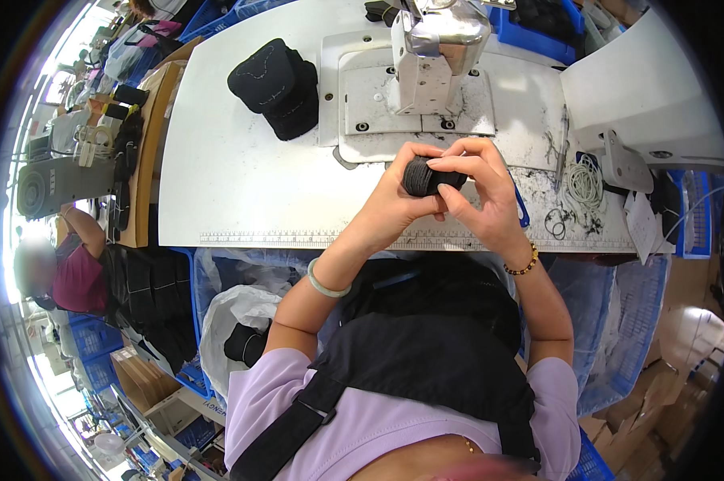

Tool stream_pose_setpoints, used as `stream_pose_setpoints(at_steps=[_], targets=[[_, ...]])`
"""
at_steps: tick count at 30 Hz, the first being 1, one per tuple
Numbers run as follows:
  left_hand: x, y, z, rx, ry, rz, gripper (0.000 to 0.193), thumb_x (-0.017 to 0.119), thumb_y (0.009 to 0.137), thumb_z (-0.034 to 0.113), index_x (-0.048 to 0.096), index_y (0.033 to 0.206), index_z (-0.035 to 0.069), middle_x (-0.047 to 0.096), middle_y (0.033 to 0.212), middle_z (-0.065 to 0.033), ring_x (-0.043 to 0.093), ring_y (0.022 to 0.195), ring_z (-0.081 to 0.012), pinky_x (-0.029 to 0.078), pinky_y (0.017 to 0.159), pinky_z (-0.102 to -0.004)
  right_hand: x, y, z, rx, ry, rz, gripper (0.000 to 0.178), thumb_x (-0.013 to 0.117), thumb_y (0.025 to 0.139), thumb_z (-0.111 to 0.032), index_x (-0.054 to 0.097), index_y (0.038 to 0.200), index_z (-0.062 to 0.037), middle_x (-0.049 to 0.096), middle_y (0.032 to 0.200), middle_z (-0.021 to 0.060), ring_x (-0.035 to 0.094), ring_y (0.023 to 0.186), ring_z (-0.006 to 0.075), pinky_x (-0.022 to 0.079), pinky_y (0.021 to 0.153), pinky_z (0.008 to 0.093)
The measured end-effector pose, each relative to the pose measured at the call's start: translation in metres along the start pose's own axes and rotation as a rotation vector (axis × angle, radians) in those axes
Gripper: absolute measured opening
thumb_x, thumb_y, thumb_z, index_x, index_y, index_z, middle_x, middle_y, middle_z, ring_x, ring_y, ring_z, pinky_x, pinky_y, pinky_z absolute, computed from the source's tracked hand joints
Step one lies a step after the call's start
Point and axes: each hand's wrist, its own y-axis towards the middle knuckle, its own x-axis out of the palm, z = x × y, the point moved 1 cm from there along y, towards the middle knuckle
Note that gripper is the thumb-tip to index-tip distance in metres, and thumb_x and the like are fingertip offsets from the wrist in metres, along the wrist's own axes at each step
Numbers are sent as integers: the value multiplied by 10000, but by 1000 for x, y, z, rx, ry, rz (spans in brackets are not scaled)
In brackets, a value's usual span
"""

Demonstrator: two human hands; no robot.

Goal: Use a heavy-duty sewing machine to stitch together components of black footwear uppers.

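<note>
Above the front part of the white table, both my hands are closed around a small bundle of black fabric pieces (420,178) with layered edges. My left hand (390,196) grips its left side. The fingers and thumb of my right hand (490,192) curl over its right side and partly hide it. Just beyond my hands stands the sewing machine's metal head (432,72) over its base plate (378,112), which is dusted with dark lint. A stack of black fabric pieces (278,86) with pale stitch lines lies on the table to the left.
A printed ruler strip (298,238) runs along the table's front edge. To the right lie coiled cord (584,183) and tweezers (563,136). Blue crates (634,321) flank me below the table. Another person's arm (85,228) is at a machine far left.
</note>
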Motion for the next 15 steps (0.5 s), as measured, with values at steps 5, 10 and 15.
stream_pose_setpoints(at_steps=[5,10,15], targets=[[1,-1,1,-5,-35,6,494,667,751,-50,421,1174,23,597,979,-126,609,851,-167,515,647,-258,-2,-3,2,-11,-33,-80,283,614,782,-8,610,1065,-30,460,1101,95,486,1029,177,421,898,306],[5,-1,1,17,-17,30,498,668,758,-61,416,1179,19,600,1003,-133,623,904,-180,535,745,-275,6,0,-2,-32,4,56,323,739,703,-68,576,982,-76,519,1006,92,525,929,209,447,787,302],[5,-2,3,27,67,27,508,675,763,-62,406,1186,19,601,1015,-130,629,927,-189,531,825,-310,9,0,1,-51,-51,64,364,787,684,-86,555,963,-75,514,1006,99,521,927,214,449,767,305]])
